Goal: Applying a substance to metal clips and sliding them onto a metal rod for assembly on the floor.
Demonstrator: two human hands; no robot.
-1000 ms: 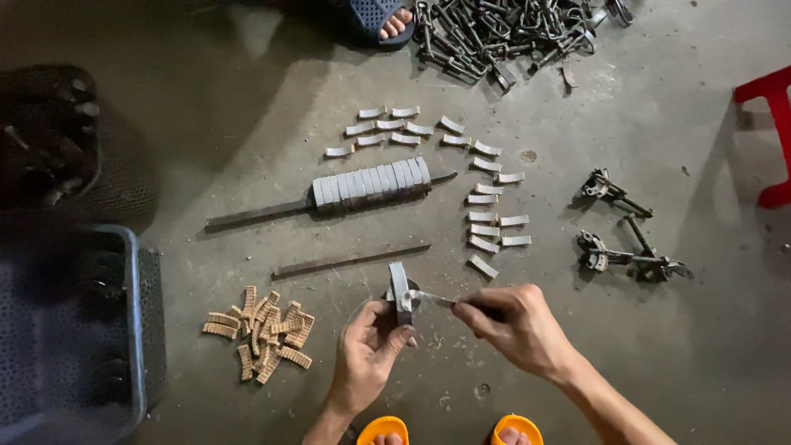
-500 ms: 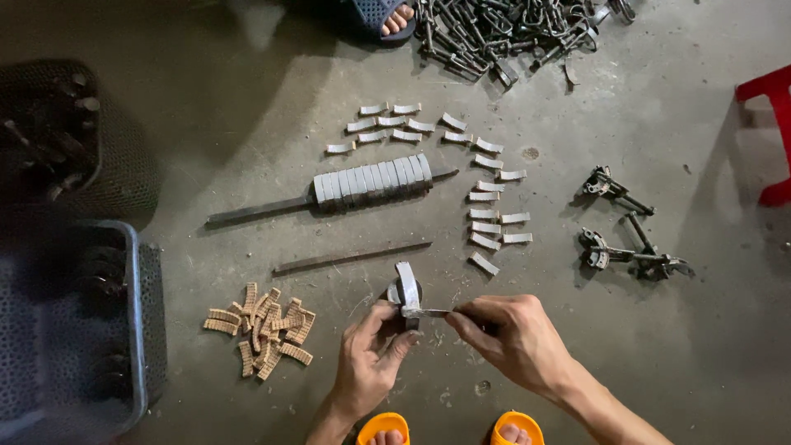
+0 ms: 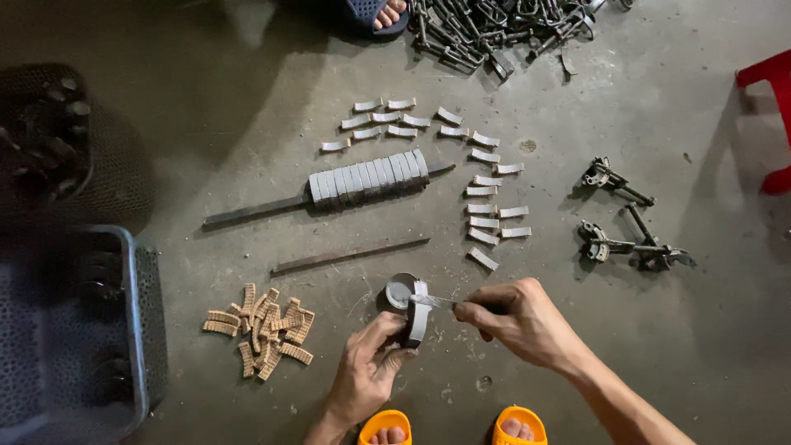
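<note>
Left hand [image 3: 368, 368] grip closed on curved grey metal piece [image 3: 416, 317], held upright just above concrete floor [image 3: 709, 330]. Right hand [image 3: 521, 320] grip closed on thin blade tool [image 3: 435, 302], tip touching piece's top. Small round tin [image 3: 400, 290] just beyond piece. Tan ridged pads pile [image 3: 262, 330] left of left hand. Long flat bar [image 3: 350, 256] beyond both hands.

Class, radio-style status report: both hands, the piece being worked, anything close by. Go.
Left hand gripping curved grey metal piece. Right hand holding thin blade tool against it. Small round tin touching behind. Tan pad pile to the left, apart.
</note>
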